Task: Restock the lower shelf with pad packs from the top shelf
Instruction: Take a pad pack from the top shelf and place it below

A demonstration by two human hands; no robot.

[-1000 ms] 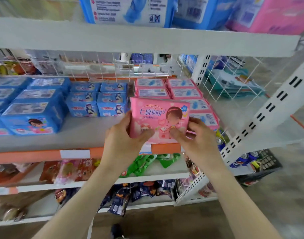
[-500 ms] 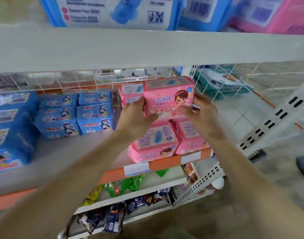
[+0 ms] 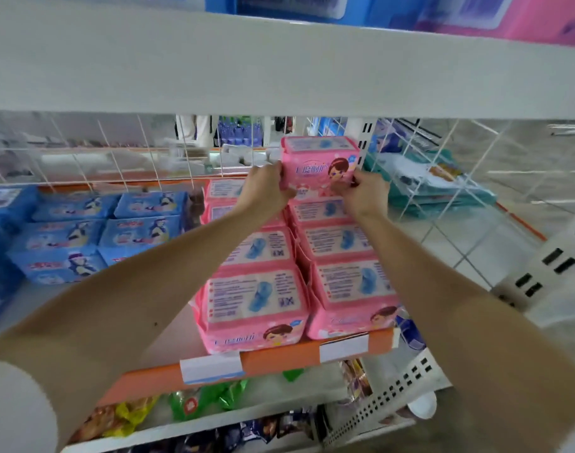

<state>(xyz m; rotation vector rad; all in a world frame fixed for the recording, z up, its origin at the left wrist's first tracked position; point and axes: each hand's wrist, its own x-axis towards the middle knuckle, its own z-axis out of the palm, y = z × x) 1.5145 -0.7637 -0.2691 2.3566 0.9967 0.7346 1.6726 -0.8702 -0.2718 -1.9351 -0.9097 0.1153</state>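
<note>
1. The left fingers (image 3: 274, 173) are curled round the left edge of a pink pad pack (image 3: 318, 161); the right fingers (image 3: 351, 183) are pinched on its right edge.
2. The pack is gripped by the left hand (image 3: 266, 191) and the right hand (image 3: 366, 194) at once, with bare forearms stretched in from the near side.
3. The pack is held upright, printed front facing near, at the far end of the right pink row, close to the wire back grid (image 3: 116, 152). Whether its bottom touches the pack beneath cannot be told.
4. Two rows of pink packs (image 3: 256, 299) are laid near to far on the lower shelf (image 3: 168, 335), with the rows touching.
5. Blue packs (image 3: 142, 230) are stacked to the left of the pink rows.
6. An orange strip (image 3: 279, 358) with white labels is fixed along the shelf's near edge.
7. The top shelf (image 3: 279, 67) is seen above; blue and pink packages on it are blurred.
8. Snack bags (image 3: 207, 400) are seen on the shelves below.
</note>
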